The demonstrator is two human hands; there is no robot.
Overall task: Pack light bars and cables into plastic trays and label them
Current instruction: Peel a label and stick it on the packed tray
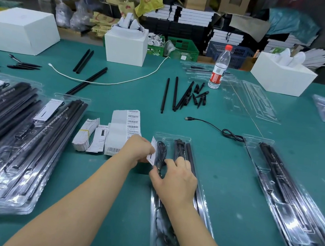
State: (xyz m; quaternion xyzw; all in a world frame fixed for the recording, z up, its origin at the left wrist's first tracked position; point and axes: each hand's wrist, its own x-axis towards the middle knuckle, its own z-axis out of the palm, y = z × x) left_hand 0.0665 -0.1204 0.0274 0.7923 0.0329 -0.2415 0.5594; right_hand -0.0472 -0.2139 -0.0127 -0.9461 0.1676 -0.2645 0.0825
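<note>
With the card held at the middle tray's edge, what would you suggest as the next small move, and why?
Probably slide the white card, which the left hand pinches, into the middle tray over the coiled cable. The right hand already rests on the tray beside the cable, the light bars are seated, and the card sits only at the tray's left edge.

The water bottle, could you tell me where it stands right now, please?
In the head view the water bottle stands upright at the far right of the green table, just left of a white box and beside the empty clear trays.
</note>
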